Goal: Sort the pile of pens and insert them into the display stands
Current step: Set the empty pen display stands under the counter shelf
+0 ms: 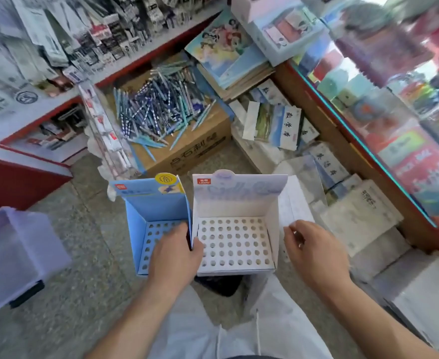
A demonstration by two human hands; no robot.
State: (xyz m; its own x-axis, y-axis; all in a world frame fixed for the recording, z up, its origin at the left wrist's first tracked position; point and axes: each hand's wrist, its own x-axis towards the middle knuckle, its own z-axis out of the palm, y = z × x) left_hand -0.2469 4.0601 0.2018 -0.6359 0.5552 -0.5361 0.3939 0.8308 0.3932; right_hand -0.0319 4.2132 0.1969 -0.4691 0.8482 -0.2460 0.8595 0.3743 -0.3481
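A pile of blue, teal and striped pens (159, 107) lies on top of a brown cardboard box (195, 151) further ahead. Two cardboard display stands with hole grids sit side by side in front of my knees: a blue stand (146, 218) on the left and a white stand (236, 242) on the right, both without pens. My left hand (174, 255) grips the walls where the two stands meet, fingers inside the blue one and thumb on the white one's left wall. My right hand (314, 252) hovers just right of the white stand, fingers loosely curled, holding nothing.
A pale purple plastic bin (19, 255) sits on the floor at left. A red shelf unit (14, 174) stands behind it. Stacks of notebooks (285, 125) and wrapped paper packs (355, 216) line the right, beside a glass counter (394, 99). A clear pen rack (104, 136) leans beside the box.
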